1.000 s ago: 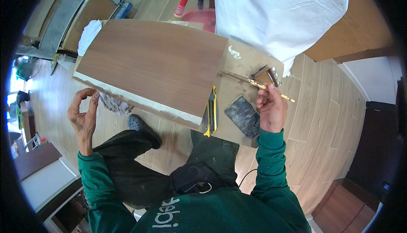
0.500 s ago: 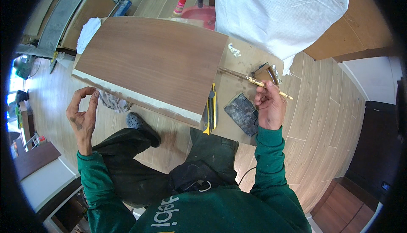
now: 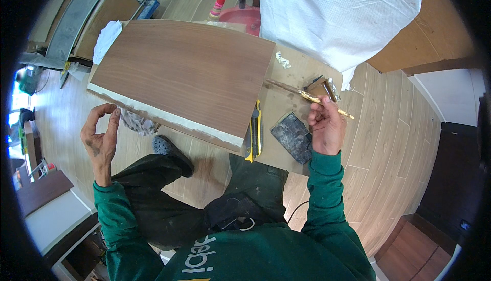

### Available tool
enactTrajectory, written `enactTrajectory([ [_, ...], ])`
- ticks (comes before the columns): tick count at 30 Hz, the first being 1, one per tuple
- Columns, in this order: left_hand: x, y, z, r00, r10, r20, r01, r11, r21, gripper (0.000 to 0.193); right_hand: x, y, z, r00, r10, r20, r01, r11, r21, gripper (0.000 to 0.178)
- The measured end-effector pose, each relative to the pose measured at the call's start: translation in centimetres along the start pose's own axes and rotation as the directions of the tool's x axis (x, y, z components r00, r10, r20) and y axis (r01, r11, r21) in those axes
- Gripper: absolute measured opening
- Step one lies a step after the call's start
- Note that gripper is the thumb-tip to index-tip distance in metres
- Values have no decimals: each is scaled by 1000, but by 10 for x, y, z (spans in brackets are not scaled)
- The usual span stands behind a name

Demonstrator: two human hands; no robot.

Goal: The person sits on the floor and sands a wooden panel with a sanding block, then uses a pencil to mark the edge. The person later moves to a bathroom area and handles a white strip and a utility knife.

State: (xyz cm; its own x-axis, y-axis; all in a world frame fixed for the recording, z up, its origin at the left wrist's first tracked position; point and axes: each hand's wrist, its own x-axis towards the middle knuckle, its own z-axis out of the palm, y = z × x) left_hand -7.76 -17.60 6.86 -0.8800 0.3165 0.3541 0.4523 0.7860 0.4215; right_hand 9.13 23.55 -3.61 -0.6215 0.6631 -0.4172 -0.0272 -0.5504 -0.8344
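Right hand: grips a slender, yellow-spattered tool, far end near the brown panel.
Left hand: thumb and forefinger narrowed beside a rag; hold unclear.
Panel: lies flat.
Yellow-and-black knife: beside the panel's right edge.

We find pale, large lettering on the front of the green sweatshirt, left of its middle. It starts close to the garment's far visible edge and slants down toward the near side, turned and bent by the folds, so we cannot make out the whole. Just below the lettering we see a yellow mark, cut off by the picture's lower border.
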Motion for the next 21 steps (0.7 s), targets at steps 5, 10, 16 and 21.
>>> enactTrajectory([
  [5, 0, -1, 0, 1000, -17, 6, 17, 1000, -1, 11, 1, 2, 0, 1000, -2, -3, 1, 1000, -14, 23],
  [10, 0, -2, 0, 1000, -16, 6, 16, 1000, -8, 12, 2, 0, -3, 1000, -6, -27, 7, 1000, 16, 22],
  [16, 0, 1, 0, 1000, -17, 10, 17, 1000, -8, 12, 0, 1, 0, 1000, -5, -10, 5, 1000, -9, 22],
  [21, 0, 2, -1, 1000, -10, 8, 10, 1000, -5, 11, 1, 2, 2, 1000, -23, -10, 23, 1000, -13, 23],
])
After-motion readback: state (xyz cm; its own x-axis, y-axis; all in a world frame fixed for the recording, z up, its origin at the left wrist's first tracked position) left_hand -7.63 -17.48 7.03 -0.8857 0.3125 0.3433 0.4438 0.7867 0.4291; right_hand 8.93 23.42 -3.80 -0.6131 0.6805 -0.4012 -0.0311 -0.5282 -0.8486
